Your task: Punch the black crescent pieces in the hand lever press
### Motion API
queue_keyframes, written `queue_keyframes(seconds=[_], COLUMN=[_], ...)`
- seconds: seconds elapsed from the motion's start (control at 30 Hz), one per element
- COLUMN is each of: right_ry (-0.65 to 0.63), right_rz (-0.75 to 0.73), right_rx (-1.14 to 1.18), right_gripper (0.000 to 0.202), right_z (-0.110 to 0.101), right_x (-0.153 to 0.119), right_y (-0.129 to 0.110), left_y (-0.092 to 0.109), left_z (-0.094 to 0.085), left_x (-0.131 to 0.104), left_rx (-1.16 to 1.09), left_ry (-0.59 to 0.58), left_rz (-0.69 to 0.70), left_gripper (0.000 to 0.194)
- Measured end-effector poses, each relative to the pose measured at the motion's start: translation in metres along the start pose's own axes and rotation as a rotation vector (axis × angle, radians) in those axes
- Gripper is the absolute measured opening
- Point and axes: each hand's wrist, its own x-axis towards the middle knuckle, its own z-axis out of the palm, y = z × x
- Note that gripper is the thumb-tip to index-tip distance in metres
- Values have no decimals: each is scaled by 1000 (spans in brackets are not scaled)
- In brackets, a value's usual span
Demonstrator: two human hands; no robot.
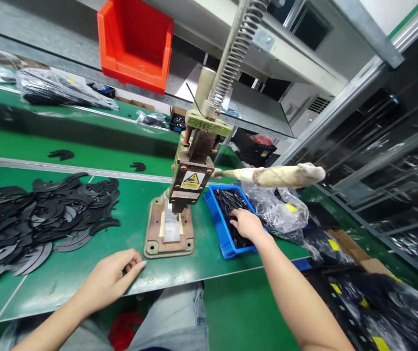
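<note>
My left hand (pixel 115 273) rests at the table's front edge with its fingers loosely curled and nothing visible in them. Just beyond its fingertips stands the base of a hand press (pixel 170 248). A light metal block (pixel 172 229) is set on that base under the ram. To the right of the press, my right hand (pixel 247 224) reaches into a blue bin (pixel 218 229) of slim black pieces (pixel 228 200). Its fingers are bent down among them, and whatever is between the fingertips is hidden. A heap of curved black plastic parts (pixel 58 209) lies left of the press.
The press's wrapped lever (pixel 285 175) sticks out right, above the bin. Plastic-bagged parts (pixel 278 209) lie behind the bin. Two loose curved pieces, one a small black piece (pixel 138 166), lie behind a metal strip. An orange bin (pixel 135 48) hangs from the shelf overhead.
</note>
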Motion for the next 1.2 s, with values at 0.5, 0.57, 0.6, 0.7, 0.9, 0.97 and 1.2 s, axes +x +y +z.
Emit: queue_keyframes(seconds=[0.5,0.57,0.6,0.7,0.9,0.97,1.2], right_ry=[280,312,322,346,468,533,410], right_rz=[30,24,19,31,138,155,13], right_rx=[132,185,215,314,595,733,1345], right_gripper=[49,48,48,45,33,30,49], right_z=[4,5,6,11,15,12,8], right_x=[-20,-22,-23,-27,-35,-38,-74], right_y=[11,12,12,12,10,7,-63], left_y=[0,0,-1,-1,-1,0,43], left_z=[-2,-2,-2,-3,-3,-4,-15], left_x=[-1,-1,-1,-1,0,0,-3], left_rx=[-30,-39,-44,-66,-105,-120,-179], left_ry=[13,15,16,27,97,123,232], left_rz=[-31,-33,-35,-49,-59,-63,-11], left_gripper=[31,31,31,32,35,37,32])
